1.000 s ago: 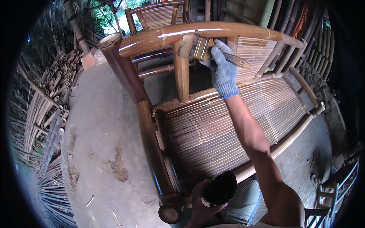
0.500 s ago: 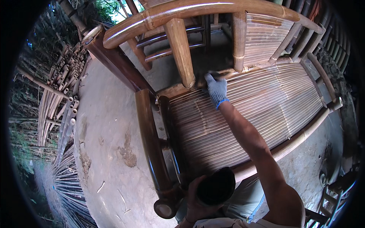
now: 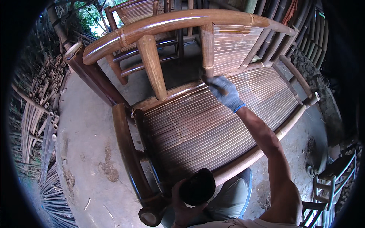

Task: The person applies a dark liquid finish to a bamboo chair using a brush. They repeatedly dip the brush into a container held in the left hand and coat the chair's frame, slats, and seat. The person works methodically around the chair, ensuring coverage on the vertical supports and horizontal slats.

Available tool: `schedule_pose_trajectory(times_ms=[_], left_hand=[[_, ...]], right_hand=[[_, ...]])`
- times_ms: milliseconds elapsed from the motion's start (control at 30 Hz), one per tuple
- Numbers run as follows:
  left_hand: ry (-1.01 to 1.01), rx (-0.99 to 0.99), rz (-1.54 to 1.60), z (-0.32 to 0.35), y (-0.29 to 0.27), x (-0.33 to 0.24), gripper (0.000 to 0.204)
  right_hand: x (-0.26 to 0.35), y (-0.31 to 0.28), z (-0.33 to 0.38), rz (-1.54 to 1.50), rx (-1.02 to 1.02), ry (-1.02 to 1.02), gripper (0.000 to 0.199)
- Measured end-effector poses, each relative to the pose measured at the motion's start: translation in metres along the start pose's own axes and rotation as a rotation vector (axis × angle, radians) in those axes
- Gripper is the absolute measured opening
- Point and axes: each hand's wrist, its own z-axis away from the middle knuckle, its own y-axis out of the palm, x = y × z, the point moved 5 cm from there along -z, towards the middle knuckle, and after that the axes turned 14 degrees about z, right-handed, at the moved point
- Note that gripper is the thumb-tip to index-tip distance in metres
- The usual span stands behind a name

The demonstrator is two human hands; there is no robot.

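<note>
Since half a second ago the gloved right hand (image 3: 224, 90) has slid along the far edge of the slatted seat, and now sits near the foot of the middle back post (image 3: 207, 49) of the bamboo bench (image 3: 197, 125). From the head view, its grip is clenched around a brush (image 3: 207, 79), whose dark tip just shows beyond the blue-grey glove, touching the seat where the slats meet the back rail. The bare forearm stretches from the near right, across the slats, to that far spot.

Near the lower edge, the left hand (image 3: 182, 207) is grasping a dark round bowl (image 3: 197, 187), held just off the near front rail of the bench, above the person's lap.

A glossy curved top rail (image 3: 171, 23) arches over the backrest. Left of the bench lies a bare earthen floor (image 3: 87, 152), and at the far left a stack of cut bamboo poles (image 3: 42, 110). Another bamboo chair (image 3: 133, 15) stands behind the bench.
</note>
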Motion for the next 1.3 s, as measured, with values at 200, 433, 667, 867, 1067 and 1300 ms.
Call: schedule_pose_trajectory(times_ms=[200, 433, 667, 867, 1067, 1300], left_hand=[[0.017, 0.017, -0.011, 0.004, 0.000, 0.001, 0.102], [-0.046, 0.027, -0.042, 0.007, -0.009, 0.005, 0.106], [0.001, 0.010, 0.015, -0.006, -0.004, -0.004, 0.107], [-0.001, -0.048, 0.035, -0.007, -0.006, -0.012, 0.104], [-0.017, 0.004, 0.093, -0.005, -0.003, 0.006, 0.105], [0.004, 0.001, -0.025, -0.002, 0.002, -0.003, 0.102]], right_hand=[[-0.002, -0.044, -0.046, 0.397, 0.074, -0.098, 0.025], [0.091, -0.068, -0.105, 0.727, -0.242, -0.663, 0.027], [-0.005, 0.025, 0.006, 1.181, 0.512, -0.470, 0.031], [-0.038, -0.018, 0.005, 0.488, 0.271, -0.361, 0.034], [-0.046, -0.028, -0.003, 0.557, 0.416, -0.187, 0.024], [0.055, -0.064, -0.102, 0.289, 0.084, -0.359, 0.020]])
